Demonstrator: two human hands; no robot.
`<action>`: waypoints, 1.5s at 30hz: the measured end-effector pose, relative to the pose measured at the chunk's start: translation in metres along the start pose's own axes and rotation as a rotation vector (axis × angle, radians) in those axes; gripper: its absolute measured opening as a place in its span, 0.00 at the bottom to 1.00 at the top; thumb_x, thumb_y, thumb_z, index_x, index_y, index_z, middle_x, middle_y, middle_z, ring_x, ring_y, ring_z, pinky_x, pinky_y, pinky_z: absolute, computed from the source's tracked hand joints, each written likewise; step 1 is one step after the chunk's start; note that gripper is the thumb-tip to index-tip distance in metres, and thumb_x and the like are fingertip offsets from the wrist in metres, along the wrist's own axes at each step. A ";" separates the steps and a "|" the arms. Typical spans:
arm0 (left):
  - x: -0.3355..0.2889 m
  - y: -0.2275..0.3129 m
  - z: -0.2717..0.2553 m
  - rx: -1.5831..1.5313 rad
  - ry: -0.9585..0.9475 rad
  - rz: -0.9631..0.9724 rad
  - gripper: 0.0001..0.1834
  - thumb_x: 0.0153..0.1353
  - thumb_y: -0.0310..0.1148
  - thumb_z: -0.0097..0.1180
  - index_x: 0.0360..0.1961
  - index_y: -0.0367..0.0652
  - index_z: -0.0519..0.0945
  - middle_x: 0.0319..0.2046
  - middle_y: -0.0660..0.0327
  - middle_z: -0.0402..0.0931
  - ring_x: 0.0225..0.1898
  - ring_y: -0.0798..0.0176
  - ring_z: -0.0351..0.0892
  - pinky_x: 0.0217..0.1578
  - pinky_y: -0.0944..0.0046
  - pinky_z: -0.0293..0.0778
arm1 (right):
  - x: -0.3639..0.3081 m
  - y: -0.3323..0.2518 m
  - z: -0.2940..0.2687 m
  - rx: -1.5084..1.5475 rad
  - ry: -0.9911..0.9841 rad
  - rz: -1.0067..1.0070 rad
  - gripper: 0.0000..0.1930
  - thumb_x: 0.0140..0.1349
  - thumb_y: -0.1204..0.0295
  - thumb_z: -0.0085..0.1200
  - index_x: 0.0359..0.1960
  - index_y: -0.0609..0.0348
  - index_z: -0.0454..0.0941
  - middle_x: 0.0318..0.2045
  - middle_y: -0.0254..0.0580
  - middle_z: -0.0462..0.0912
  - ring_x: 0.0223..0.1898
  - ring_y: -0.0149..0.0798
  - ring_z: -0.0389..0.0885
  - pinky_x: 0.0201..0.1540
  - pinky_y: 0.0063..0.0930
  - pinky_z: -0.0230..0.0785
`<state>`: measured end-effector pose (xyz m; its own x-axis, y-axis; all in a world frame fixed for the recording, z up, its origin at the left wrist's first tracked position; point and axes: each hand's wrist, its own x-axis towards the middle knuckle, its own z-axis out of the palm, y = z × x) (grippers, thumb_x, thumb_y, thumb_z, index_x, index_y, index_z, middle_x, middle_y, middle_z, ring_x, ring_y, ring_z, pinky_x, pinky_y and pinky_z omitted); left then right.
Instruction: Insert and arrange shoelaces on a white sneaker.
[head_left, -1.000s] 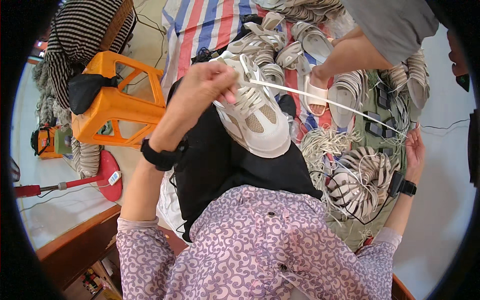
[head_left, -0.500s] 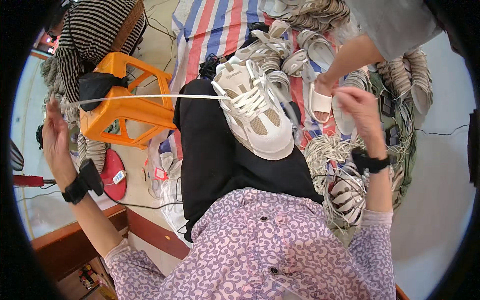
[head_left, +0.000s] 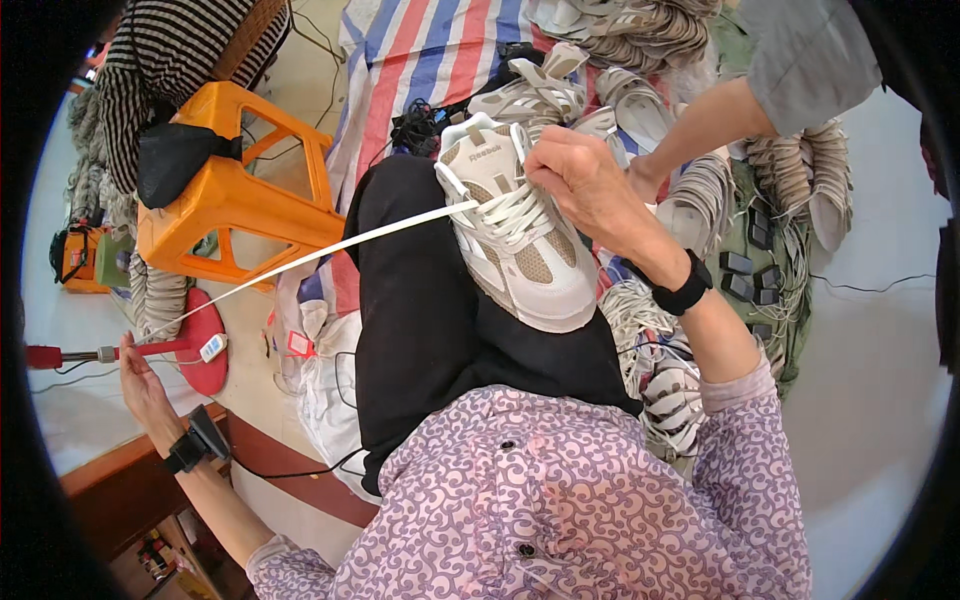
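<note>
A white and beige sneaker (head_left: 530,250) rests on my lap, over black trousers. My right hand (head_left: 585,185) sits on the sneaker's laces near the tongue, fingers pinched at the eyelets. A long white shoelace (head_left: 300,262) runs taut from the sneaker out to the far left. My left hand (head_left: 140,385) is stretched far to the left and holds the lace's end. Both wrists carry black bands.
An orange plastic stool (head_left: 235,205) with a black pouch stands at left. A striped tarp (head_left: 430,60) holds more sneakers and piles of soles (head_left: 800,180). Another person's arm (head_left: 720,115) reaches in from the upper right. A red round object (head_left: 205,345) lies on the floor.
My left hand has swung down and out, dragging the lace lower and longer. My right hand moved from the right side onto the sneaker's laces.
</note>
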<state>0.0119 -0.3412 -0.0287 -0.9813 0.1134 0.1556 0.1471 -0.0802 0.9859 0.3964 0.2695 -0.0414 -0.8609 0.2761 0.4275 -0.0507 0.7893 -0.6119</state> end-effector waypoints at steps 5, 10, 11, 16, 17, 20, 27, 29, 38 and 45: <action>-0.013 -0.057 0.003 -0.223 0.093 -0.173 0.18 0.71 0.25 0.50 0.57 0.24 0.72 0.54 0.48 0.77 0.49 0.65 0.81 0.48 0.76 0.80 | 0.011 0.017 -0.003 0.070 -0.209 -0.010 0.04 0.56 0.80 0.55 0.28 0.70 0.75 0.23 0.47 0.77 0.28 0.44 0.78 0.34 0.33 0.69; -0.026 -0.082 0.016 -0.201 0.095 -0.185 0.17 0.69 0.25 0.53 0.55 0.26 0.74 0.50 0.50 0.79 0.41 0.68 0.83 0.43 0.78 0.81 | 0.014 0.035 -0.001 0.557 -0.372 0.276 0.05 0.62 0.75 0.58 0.31 0.66 0.80 0.25 0.25 0.77 0.30 0.21 0.70 0.35 0.20 0.65; -0.026 -0.084 0.020 -0.254 0.078 -0.259 0.16 0.69 0.25 0.54 0.55 0.26 0.75 0.49 0.51 0.80 0.39 0.70 0.83 0.41 0.78 0.80 | 0.014 0.035 0.001 0.550 -0.364 0.271 0.05 0.61 0.75 0.59 0.31 0.65 0.80 0.25 0.26 0.77 0.30 0.21 0.71 0.35 0.20 0.65; -0.031 -0.106 0.038 -0.218 0.098 -0.285 0.18 0.68 0.24 0.54 0.56 0.27 0.74 0.52 0.51 0.79 0.39 0.72 0.82 0.40 0.78 0.79 | 0.010 0.034 0.005 0.487 -0.315 0.207 0.07 0.60 0.73 0.61 0.31 0.65 0.81 0.24 0.27 0.76 0.29 0.21 0.70 0.34 0.21 0.65; -0.028 -0.106 0.031 -0.230 0.145 -0.340 0.19 0.68 0.24 0.53 0.58 0.27 0.73 0.54 0.50 0.77 0.40 0.73 0.81 0.40 0.78 0.79 | 0.010 0.028 0.006 0.441 -0.291 0.226 0.05 0.60 0.75 0.59 0.31 0.65 0.80 0.24 0.32 0.77 0.28 0.26 0.73 0.33 0.25 0.67; -0.035 -0.101 0.014 -0.075 -0.105 -0.177 0.21 0.70 0.25 0.50 0.62 0.26 0.69 0.59 0.49 0.74 0.48 0.71 0.80 0.46 0.78 0.77 | 0.007 0.003 0.001 0.239 -0.191 0.157 0.04 0.58 0.79 0.55 0.32 0.67 0.79 0.24 0.45 0.79 0.27 0.40 0.77 0.33 0.33 0.69; -0.056 -0.048 0.042 0.145 0.097 -0.128 0.22 0.74 0.28 0.44 0.64 0.25 0.66 0.62 0.47 0.70 0.62 0.64 0.71 0.59 0.72 0.71 | 0.008 -0.014 0.015 0.120 -0.073 0.141 0.07 0.53 0.83 0.52 0.34 0.69 0.77 0.25 0.59 0.78 0.30 0.57 0.80 0.33 0.41 0.70; -0.040 -0.037 -0.002 0.000 0.186 -0.171 0.21 0.74 0.27 0.41 0.63 0.24 0.66 0.63 0.46 0.69 0.64 0.62 0.70 0.62 0.70 0.69 | 0.008 -0.026 0.021 0.198 -0.068 0.195 0.07 0.53 0.83 0.53 0.35 0.69 0.77 0.24 0.58 0.78 0.29 0.57 0.80 0.32 0.42 0.69; -0.023 -0.020 -0.053 0.061 0.245 -0.102 0.21 0.73 0.26 0.44 0.62 0.22 0.68 0.62 0.45 0.70 0.64 0.58 0.70 0.63 0.68 0.69 | 0.005 -0.022 0.015 -0.192 -0.016 -0.188 0.10 0.51 0.81 0.58 0.37 0.63 0.78 0.33 0.43 0.79 0.38 0.47 0.79 0.40 0.34 0.71; -0.030 -0.048 0.011 -0.046 0.195 -0.247 0.20 0.70 0.26 0.51 0.60 0.25 0.72 0.56 0.49 0.76 0.57 0.60 0.77 0.57 0.69 0.73 | 0.008 -0.029 0.030 -0.487 -0.205 -0.449 0.06 0.47 0.76 0.56 0.28 0.63 0.75 0.30 0.42 0.75 0.39 0.44 0.78 0.42 0.37 0.72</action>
<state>0.0355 -0.3296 -0.0800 -0.9926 -0.0564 -0.1073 -0.1000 -0.1193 0.9878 0.3755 0.2320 -0.0403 -0.8905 -0.2060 0.4056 -0.2324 0.9725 -0.0164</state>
